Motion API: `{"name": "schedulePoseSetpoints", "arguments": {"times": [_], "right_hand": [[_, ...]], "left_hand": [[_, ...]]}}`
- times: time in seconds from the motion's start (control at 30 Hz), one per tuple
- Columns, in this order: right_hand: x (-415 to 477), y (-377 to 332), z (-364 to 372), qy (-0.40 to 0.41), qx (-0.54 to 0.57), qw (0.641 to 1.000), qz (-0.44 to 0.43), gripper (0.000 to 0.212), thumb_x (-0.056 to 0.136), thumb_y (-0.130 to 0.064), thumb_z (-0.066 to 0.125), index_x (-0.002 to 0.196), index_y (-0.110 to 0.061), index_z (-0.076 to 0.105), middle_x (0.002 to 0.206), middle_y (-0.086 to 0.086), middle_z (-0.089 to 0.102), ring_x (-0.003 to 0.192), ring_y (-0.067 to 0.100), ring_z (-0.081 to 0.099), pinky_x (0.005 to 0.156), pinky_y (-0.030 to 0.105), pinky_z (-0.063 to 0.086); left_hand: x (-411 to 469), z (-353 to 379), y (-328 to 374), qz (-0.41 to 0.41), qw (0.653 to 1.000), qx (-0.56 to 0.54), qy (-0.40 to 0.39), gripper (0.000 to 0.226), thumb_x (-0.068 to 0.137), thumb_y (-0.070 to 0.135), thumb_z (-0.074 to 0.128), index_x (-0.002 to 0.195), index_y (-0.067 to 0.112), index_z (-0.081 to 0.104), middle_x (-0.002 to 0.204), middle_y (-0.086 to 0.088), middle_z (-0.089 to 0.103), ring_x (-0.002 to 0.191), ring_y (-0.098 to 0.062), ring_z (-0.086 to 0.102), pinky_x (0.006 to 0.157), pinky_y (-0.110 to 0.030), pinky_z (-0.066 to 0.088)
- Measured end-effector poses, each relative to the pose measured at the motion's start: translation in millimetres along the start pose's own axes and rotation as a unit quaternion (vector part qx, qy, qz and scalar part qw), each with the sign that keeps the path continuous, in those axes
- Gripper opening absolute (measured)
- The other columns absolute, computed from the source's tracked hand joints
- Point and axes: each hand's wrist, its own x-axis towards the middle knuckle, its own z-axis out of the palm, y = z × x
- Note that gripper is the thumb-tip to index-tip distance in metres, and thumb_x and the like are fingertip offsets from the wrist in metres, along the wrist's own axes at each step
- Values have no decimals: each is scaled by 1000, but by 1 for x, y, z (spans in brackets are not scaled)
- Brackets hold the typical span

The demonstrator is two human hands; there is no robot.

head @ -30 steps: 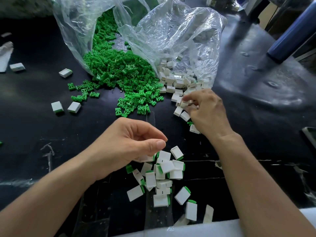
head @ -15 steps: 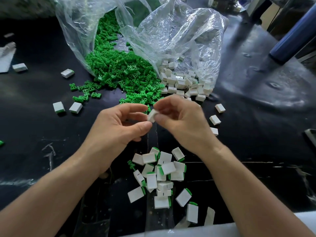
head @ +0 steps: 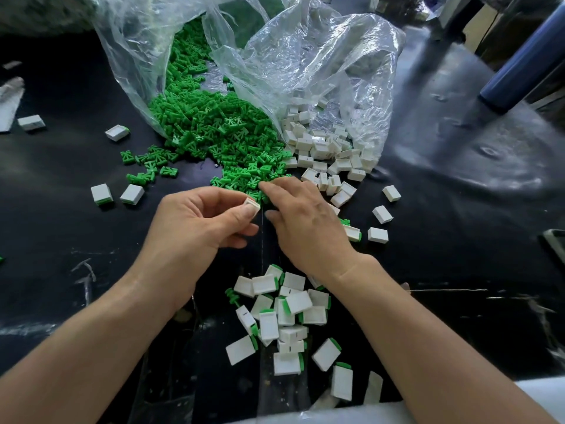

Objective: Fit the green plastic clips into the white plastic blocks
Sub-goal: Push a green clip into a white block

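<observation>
My left hand (head: 195, 228) pinches a white block (head: 252, 205) between thumb and forefinger, open side up, just above the table. My right hand (head: 302, 221) lies palm down beside it, fingertips touching the near edge of the green clip pile (head: 214, 130). Whether those fingers hold a clip is hidden. Loose white blocks (head: 324, 148) spill from the right plastic bag (head: 321, 65). A heap of white blocks with green clips fitted (head: 284, 313) lies between my forearms.
The green clips pour out of a clear bag (head: 134, 56) at the back. Single blocks lie scattered at the left (head: 102, 194) and right (head: 382, 214) on the black table (head: 458, 194). A blue cylinder (head: 519, 65) stands at the far right.
My right hand let go of the white block, now held by my left hand alone, and moved forward to the green clip pile. Earlier it had fetched that block from the white pile.
</observation>
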Motion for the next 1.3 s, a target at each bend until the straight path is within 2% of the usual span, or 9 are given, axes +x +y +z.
{"name": "schedulePoseSetpoints", "arguments": {"times": [0.2, 0.37, 0.53, 0.6, 0.67, 0.77, 0.87, 1.07, 1.3], "right_hand": [[2, 2, -1, 19, 25, 999, 24, 19, 88, -17, 58, 106, -10, 59, 112, 4, 54, 107, 21, 45, 81, 24, 28], [1, 4, -4, 25, 47, 998, 34, 20, 86, -18, 61, 104, -9, 59, 106, 7, 54, 100, 23, 49, 76, 21, 27], [1, 7, -7, 54, 62, 996, 38, 20, 94, -20, 49, 98, -4, 62, 97, 9, 60, 87, 24, 53, 74, 28, 33], [1, 6, -13, 75, 124, 988, 58, 21, 94, -19, 50, 89, -3, 62, 78, 3, 60, 69, 18, 49, 65, 26, 32], [-1, 4, -19, 85, 230, 965, 90, 21, 93, -18, 52, 82, -3, 61, 65, -1, 55, 60, 15, 52, 61, 28, 41], [-6, -2, -22, 52, 347, 931, 97, 14, 93, -13, 50, 82, -14, 60, 65, -5, 58, 56, 3, 57, 57, 19, 49], [-9, -6, -22, 30, 362, 928, 77, 20, 92, -7, 49, 91, -26, 58, 69, -8, 60, 59, 2, 59, 64, 21, 50], [-10, -8, -25, -8, 413, 906, 90, 23, 90, -5, 53, 80, -25, 55, 67, -3, 64, 60, 8, 63, 57, 19, 51], [-11, -8, -27, -29, 393, 916, 78, 23, 91, -7, 52, 78, -26, 53, 67, -5, 63, 58, 5, 61, 57, 16, 48]], "left_hand": [[-1, 0, 0, -3, 1000, 13, -21, 15, 77, -5, 64, 78, 9, 68, 64, 1, 71, 58, -7, 66, 53, -15, 52], [-1, 0, 1, -7, 1000, 16, -21, 15, 78, -5, 63, 79, 8, 68, 64, 1, 70, 59, -7, 67, 53, -14, 52], [-2, 1, 2, -7, 1000, 14, -25, 15, 78, -6, 63, 78, 8, 68, 62, 0, 70, 58, -7, 66, 53, -14, 52], [-2, 0, 2, -6, 999, 14, -29, 15, 78, -6, 63, 77, 8, 68, 63, -1, 70, 59, -8, 66, 53, -14, 52], [-1, 0, 2, -7, 999, 16, -32, 14, 78, -6, 63, 78, 8, 69, 63, -2, 70, 59, -8, 66, 53, -14, 52], [-2, 0, 2, -8, 999, 17, -36, 13, 77, -4, 64, 78, 7, 69, 62, -2, 70, 58, -7, 66, 53, -14, 52], [-1, 0, 2, -8, 999, 18, -39, 11, 77, -3, 64, 78, 7, 69, 62, -2, 70, 57, -7, 65, 52, -14, 51], [-1, 0, 2, -7, 999, 27, -37, 13, 74, 0, 66, 76, 12, 69, 62, -1, 70, 57, -7, 65, 52, -15, 52], [-1, -2, 1, -6, 999, 29, -33, 14, 74, 0, 67, 74, 13, 70, 61, -1, 70, 55, -7, 64, 51, -14, 51]]}}
